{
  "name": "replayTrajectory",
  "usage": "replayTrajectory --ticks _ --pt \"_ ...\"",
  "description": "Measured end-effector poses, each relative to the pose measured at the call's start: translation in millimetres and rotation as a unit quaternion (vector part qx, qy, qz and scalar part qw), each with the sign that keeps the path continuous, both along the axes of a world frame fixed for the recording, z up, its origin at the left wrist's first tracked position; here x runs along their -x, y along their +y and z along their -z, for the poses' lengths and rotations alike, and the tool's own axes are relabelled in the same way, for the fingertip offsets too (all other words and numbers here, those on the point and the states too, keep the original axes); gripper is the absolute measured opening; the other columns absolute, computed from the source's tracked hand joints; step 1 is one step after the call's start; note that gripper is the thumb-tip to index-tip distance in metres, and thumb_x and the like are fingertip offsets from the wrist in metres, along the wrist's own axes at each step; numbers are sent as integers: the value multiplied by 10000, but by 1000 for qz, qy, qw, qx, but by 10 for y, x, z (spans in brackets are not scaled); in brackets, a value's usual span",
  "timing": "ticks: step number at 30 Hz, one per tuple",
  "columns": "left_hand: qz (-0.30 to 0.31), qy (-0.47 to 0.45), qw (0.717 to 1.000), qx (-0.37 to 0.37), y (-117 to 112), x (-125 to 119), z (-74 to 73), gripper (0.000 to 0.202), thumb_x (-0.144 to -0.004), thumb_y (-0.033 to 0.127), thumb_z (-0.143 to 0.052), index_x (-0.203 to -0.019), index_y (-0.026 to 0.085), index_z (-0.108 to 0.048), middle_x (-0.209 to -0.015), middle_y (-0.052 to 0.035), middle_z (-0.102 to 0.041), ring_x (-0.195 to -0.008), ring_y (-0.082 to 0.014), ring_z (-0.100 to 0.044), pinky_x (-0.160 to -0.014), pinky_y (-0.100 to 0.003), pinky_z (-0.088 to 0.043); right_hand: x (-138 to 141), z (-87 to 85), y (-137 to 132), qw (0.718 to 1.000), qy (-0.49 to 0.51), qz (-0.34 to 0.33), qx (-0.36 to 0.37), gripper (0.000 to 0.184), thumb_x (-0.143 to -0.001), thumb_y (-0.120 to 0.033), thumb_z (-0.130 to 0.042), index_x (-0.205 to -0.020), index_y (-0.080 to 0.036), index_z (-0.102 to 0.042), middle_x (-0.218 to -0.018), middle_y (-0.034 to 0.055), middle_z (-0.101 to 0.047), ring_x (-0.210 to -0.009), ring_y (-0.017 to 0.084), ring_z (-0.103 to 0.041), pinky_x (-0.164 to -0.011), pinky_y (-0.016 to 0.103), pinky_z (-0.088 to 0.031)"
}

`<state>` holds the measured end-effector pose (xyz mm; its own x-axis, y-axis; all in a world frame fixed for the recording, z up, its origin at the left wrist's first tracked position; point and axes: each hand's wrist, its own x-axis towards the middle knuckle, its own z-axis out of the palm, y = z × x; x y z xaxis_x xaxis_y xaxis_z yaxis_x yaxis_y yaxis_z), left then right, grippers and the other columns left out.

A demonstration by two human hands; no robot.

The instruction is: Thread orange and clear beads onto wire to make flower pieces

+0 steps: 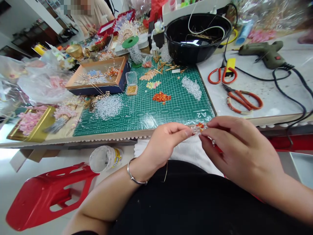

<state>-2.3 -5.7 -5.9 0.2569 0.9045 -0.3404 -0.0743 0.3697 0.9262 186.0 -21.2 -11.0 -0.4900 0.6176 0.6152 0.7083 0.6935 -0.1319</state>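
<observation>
- Both of the person's hands are working close together in front of me, just past the front edge of the table (281, 94).
- The left hand (162, 143) is pinching one end of a small beaded piece (200, 125), thumb pressing against the fingers; a silver bracelet (132, 178) is circling that wrist.
- The right hand (244, 150) is pinching the other end with its fingertips, a ring (213, 142) showing on one finger.
- The beaded piece, clear with orange-red bits, is sitting between the two hands, above a white cloth (149, 148).
- A thin gold-coloured wire (166, 173) is hanging below the left hand, against the black clothing.
- Beyond the hands, a green cutting mat (181, 109) is carrying an orange-red bead pile (161, 97), a clear bead pile (192, 88) and, farther left, a larger pale bead pile (109, 107).
- To the right, red-handled pliers (246, 101) are lying near a glue gun (264, 54).
- A black basin (195, 54) is standing behind the mat.
- Across the table, another person (95, 18) is showing partly.
</observation>
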Motion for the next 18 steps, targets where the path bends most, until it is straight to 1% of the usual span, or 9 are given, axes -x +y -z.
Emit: replayTrajectory --ticks 2,4,7,10,12,13,15,18 --pt "17 33 999 -34 5 14 10 166 -826 336 -744 -788 174 -736 -743 5 -665 -725 -116 -567 -712 -255 -441 -19 -46 34 1000 -1 -7 5 38 -910 -126 -645 -948 -127 -648 -962 150 -667 -897 262 -678 -809 386 -559" --pt "48 57 995 -67 9 28 8 165 -857 335 -720 -837 173 -744 -857 -16 -722 -852 -149 -626 -822 -279 -474 -44 -87 83 999 10 -17 26 29 -930 -122 -616 -934 -143 -636 -949 131 -674 -925 251 -688 -840 368 -554" --pt "94 100 984 -113 7 46 -30 179 -915 318 -657 -936 169 -755 -1000 -44 -764 -981 -187 -666 -900 -302 -487 -93 -130 169 995 28 -32 87 86 -957 -162 -578 -883 -191 -611 -947 99 -684 -908 238 -690 -799 365 -556" --pt "137 164 963 -166 0 63 -87 190 -956 289 -598 -981 194 -761 -1058 -33 -776 -1008 -197 -688 -908 -302 -493 -138 -164 231 988 44 -37 146 107 -969 -190 -548 -874 -220 -586 -916 74 -694 -858 231 -687 -701 360 -558" --pt "148 199 949 -195 -1 76 -111 197 -967 280 -580 -986 213 -765 -1048 -16 -782 -977 -191 -700 -884 -294 -501 -158 -191 244 984 44 -36 169 114 -969 -195 -537 -868 -232 -575 -899 63 -692 -829 230 -687 -654 363 -552" --pt "146 212 944 -206 -1 82 -117 200 -969 275 -575 -989 219 -766 -1035 -11 -785 -960 -187 -703 -869 -288 -504 -165 -206 239 984 42 -40 169 114 -968 -193 -537 -868 -232 -575 -904 63 -691 -829 231 -687 -657 368 -553" --pt "136 238 935 -226 -2 91 -117 209 -972 261 -563 -1003 222 -765 -1005 -5 -787 -931 -180 -707 -842 -281 -506 -175 -234 208 986 33 -63 148 105 -970 -182 -536 -891 -223 -591 -942 79 -693 -853 233 -691 -717 380 -567" --pt "123 281 914 -264 -16 90 -106 227 -977 242 -540 -1012 224 -763 -969 -3 -789 -901 -177 -711 -806 -278 -506 -198 -259 122 990 24 -88 105 75 -969 -168 -546 -965 -195 -615 -1009 108 -695 -938 241 -693 -855 374 -568"
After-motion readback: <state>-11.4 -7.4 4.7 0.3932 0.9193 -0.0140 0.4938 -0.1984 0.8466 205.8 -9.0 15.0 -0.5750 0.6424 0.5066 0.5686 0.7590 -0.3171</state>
